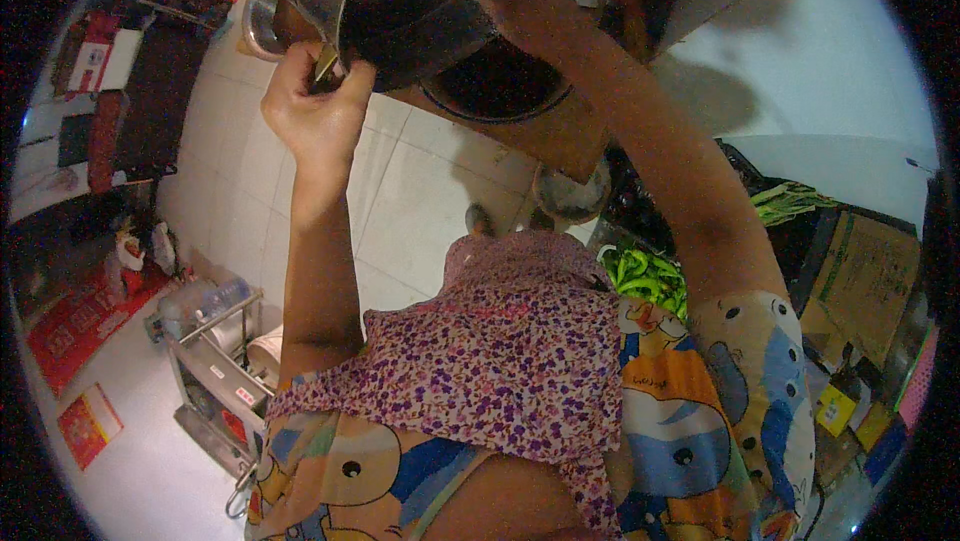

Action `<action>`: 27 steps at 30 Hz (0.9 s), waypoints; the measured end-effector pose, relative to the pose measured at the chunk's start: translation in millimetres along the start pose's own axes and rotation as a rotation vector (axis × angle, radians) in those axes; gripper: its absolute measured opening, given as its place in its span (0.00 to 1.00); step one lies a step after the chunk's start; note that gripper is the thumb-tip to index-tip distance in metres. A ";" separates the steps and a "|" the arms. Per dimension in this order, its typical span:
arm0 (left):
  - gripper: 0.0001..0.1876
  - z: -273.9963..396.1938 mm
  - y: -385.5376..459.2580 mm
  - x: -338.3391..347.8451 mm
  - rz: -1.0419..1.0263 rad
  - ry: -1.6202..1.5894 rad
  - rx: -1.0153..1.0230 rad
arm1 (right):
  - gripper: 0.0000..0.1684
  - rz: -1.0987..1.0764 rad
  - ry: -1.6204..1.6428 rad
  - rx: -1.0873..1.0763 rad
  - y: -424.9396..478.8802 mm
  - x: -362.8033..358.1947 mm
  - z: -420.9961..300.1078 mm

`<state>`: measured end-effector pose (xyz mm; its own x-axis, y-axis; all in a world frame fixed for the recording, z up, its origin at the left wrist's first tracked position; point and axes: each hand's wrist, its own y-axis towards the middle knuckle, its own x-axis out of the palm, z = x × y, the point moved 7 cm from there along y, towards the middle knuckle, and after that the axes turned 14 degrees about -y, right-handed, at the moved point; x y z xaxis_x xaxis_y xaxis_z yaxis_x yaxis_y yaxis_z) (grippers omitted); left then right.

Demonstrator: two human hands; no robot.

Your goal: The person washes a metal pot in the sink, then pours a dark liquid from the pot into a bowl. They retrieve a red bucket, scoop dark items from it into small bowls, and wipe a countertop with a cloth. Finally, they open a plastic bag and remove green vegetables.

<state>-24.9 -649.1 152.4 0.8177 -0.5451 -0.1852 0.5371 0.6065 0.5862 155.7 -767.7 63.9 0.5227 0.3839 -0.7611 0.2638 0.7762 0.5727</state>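
At the top of the head view a large metal pot [427, 23] is tilted, its dark inside facing right. My left hand [319, 98] is closed on the near side of its rim, with something thin and yellowish between thumb and fingers. My right hand [525, 5] reaches to the pot's right side; its fingers lie in shadow, so what they hold cannot be made out. Partly behind the tilted pot is a dark round opening of a vessel [499, 87], set on a brown surface [555, 140].
A metal bowl [264, 12] stands at the upper left. Below the brown surface is a round container [574, 188]. Green peppers [645, 275] lie to the right, near leafy stalks [787, 202] and a cardboard box [862, 278]. A metal rack [217, 361] stands at the lower left.
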 end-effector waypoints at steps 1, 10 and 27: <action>0.09 -0.9 0.2 -0.9 0.009 0.005 -0.022 | 0.21 -0.081 -0.057 0.010 0.6 2.6 -2.6; 0.10 -0.3 1.5 -1.1 -0.017 0.097 0.055 | 0.20 -0.107 0.256 -0.009 -44.6 -29.3 -20.5; 0.08 -23.0 16.1 -35.9 0.215 -0.077 -0.067 | 0.17 -0.147 0.499 0.174 -54.9 -32.2 -1.8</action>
<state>-40.9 -606.4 150.3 0.8978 -0.4404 0.0006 0.3672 0.7493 0.5511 123.0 -821.8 56.4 0.0330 0.5011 -0.8647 0.4572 0.7618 0.4589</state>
